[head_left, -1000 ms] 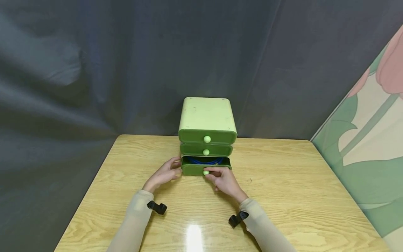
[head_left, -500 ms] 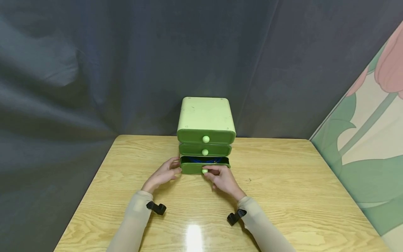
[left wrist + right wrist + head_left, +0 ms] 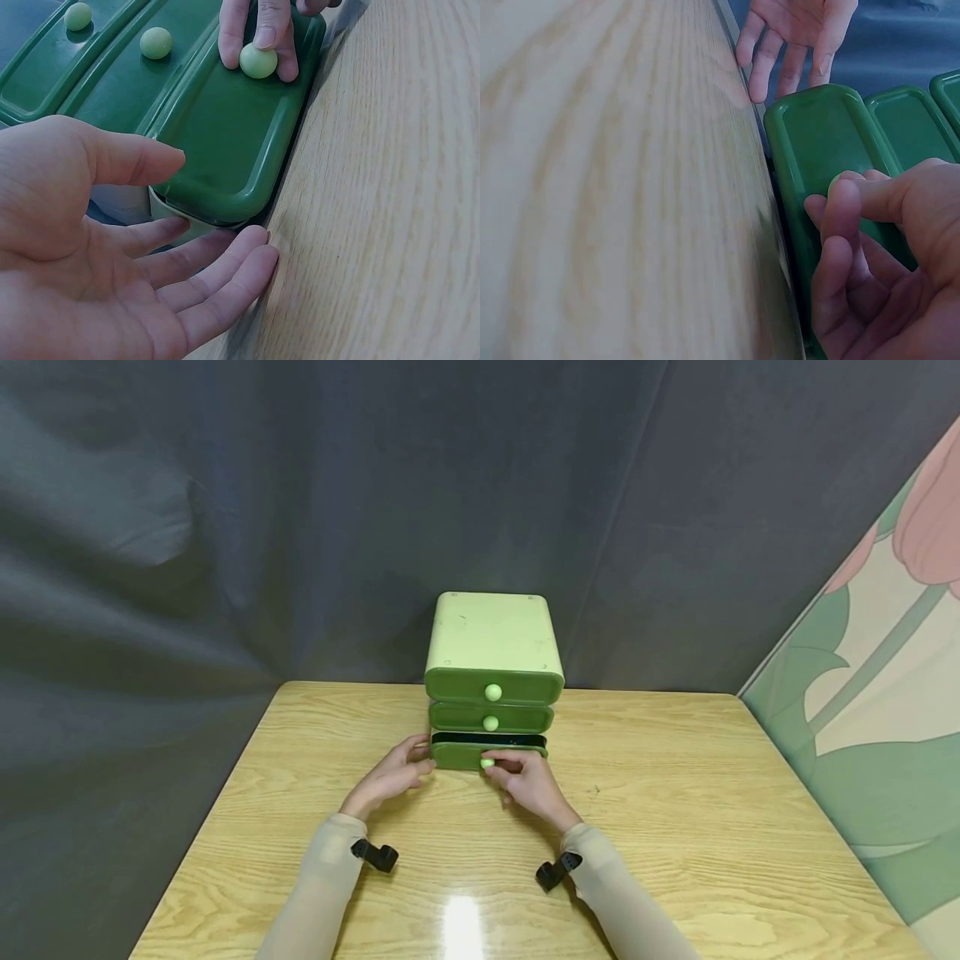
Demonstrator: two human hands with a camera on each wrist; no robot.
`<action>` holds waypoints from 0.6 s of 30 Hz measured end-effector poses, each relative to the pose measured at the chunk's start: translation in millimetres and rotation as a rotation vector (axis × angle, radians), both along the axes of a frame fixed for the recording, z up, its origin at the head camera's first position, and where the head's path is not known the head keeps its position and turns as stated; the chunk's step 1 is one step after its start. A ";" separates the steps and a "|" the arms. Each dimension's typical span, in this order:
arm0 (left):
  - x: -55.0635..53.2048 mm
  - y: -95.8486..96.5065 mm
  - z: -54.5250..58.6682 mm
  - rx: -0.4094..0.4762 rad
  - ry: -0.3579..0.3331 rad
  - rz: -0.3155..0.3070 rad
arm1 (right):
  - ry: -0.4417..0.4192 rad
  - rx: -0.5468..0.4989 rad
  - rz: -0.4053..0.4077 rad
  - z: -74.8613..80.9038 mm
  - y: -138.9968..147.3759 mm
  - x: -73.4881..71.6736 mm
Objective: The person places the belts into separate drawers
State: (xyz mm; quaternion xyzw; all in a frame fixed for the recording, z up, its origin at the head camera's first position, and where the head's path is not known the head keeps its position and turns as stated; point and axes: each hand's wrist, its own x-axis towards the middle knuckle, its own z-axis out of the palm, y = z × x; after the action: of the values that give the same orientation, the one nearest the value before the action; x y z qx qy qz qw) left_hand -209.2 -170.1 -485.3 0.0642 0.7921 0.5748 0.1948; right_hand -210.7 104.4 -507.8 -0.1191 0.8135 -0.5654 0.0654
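Note:
A small drawer cabinet (image 3: 495, 631) with a pale green top and three dark green drawer fronts stands on the table. Its bottom drawer (image 3: 457, 755) sits slightly pulled out, leaving a narrow dark gap above the front. My right hand (image 3: 531, 787) pinches the round pale knob (image 3: 259, 60) of that drawer between thumb and fingers. At the cabinet's lower left corner is my left hand (image 3: 388, 779); its fingers (image 3: 217, 281) are extended along the side and its thumb lies by the drawer's front edge. What lies inside the drawer is hidden in shadow.
The wooden table (image 3: 660, 810) reaches out on both sides of the cabinet. Behind it hangs a dark grey curtain (image 3: 480, 477). A flower-patterned panel (image 3: 885, 693) borders the right side. Middle drawer (image 3: 453, 717) and top drawer (image 3: 457, 683) are flush in the cabinet.
The bottom drawer has slid inward with my right hand on its knob. The blue coiled cable seen inside it earlier has gone out of sight. My left hand has stayed in place.

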 end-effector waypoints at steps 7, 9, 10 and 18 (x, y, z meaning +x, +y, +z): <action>-0.9 -0.5 0.1 0.004 -0.002 0.007 | 0.000 0.000 -0.005 0.3 -1.1 -1.6; -0.9 -0.7 0.3 0.002 -0.003 0.007 | 0.000 -0.001 -0.004 0.6 -1.1 -1.8; -0.8 -0.7 0.4 0.002 -0.003 0.006 | -0.001 -0.001 -0.004 0.7 -1.0 -1.8; 0.0 0.4 0.3 -0.007 -0.001 0.002 | -0.017 -0.003 -0.008 -0.2 -0.3 -1.6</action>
State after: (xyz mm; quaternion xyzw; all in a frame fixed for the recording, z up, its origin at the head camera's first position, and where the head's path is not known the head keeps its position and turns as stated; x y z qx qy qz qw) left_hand -209.2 -169.6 -485.0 0.0623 0.7941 0.5723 0.1948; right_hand -212.3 104.0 -508.0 -0.1114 0.8125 -0.5679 0.0699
